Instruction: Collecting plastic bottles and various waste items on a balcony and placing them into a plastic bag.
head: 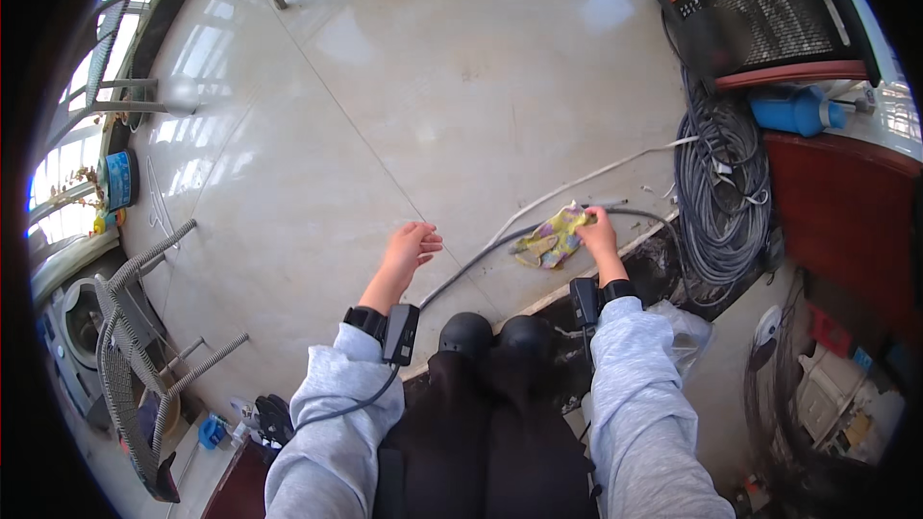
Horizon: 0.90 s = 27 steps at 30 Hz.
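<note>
My right hand (pixel 598 232) pinches the upper right edge of a yellow, purple-flowered cloth (pixel 552 236), which may be a work glove. The crumpled cloth lies over a dark grey cable (pixel 472 259) on the pale tiled floor. This cable runs from beside my left wrist, under the cloth, towards a coil at the right. My left hand (pixel 412 251) hovers over the floor left of the cloth, holding nothing, its fingers loosely bent and a little apart. Close behind the dark cable runs a white cable (pixel 577 187).
A large coil of grey cable (pixel 721 209) lies at the right, below a black and red heater-like appliance (pixel 779 14) and a blue bottle (pixel 793 112). A dark sill (pixel 642 274) crosses by my shoes. Woven chairs (pixel 133 346) stand at the left.
</note>
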Tool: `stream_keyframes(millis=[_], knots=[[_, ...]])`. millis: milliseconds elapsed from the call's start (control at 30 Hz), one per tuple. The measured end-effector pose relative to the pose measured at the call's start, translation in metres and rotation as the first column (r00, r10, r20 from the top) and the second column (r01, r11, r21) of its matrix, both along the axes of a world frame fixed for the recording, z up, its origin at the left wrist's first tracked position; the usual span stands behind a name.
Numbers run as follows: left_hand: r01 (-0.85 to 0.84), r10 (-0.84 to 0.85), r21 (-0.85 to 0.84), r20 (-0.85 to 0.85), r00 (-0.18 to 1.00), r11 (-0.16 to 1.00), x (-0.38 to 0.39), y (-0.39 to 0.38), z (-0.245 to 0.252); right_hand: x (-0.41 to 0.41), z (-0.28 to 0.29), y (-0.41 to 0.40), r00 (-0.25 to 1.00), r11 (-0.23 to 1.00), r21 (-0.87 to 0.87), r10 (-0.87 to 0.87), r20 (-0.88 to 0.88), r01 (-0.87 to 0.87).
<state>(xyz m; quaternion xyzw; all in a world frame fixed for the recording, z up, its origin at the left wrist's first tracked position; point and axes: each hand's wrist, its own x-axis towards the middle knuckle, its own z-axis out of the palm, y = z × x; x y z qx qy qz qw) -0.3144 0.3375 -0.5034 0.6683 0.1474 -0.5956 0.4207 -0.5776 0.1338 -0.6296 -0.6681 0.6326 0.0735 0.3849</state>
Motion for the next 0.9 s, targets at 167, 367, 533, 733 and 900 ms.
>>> stream_keyframes(millis=[167,367,533,733,900], knots=[[-0.011,0.011,-0.039,-0.005,1.0,0.999,0.0,-0.008,-0.006,0.005,-0.008,-0.014,0.988,0.975,0.199,-0.069,-0.139,0.096],[-0.047,0.048,-0.027,0.042,0.998,0.999,0.015,0.0,0.013,0.022,0.018,-0.026,0.999,0.989,0.145,-0.027,-0.021,0.03],[-0.096,0.096,-0.094,-0.004,0.995,0.991,0.01,-0.02,0.084,0.038,0.125,-0.059,0.969,0.991,0.025,0.125,0.212,-0.133],[-0.086,0.028,-0.257,-0.221,0.975,0.962,0.004,-0.069,0.216,0.096,0.322,-0.085,0.868,0.985,-0.143,0.154,0.472,-0.097],[-0.109,-0.122,-0.453,-0.452,0.884,0.885,0.006,-0.13,0.335,0.135,0.472,-0.09,0.711,0.966,-0.199,0.256,0.655,-0.165]])
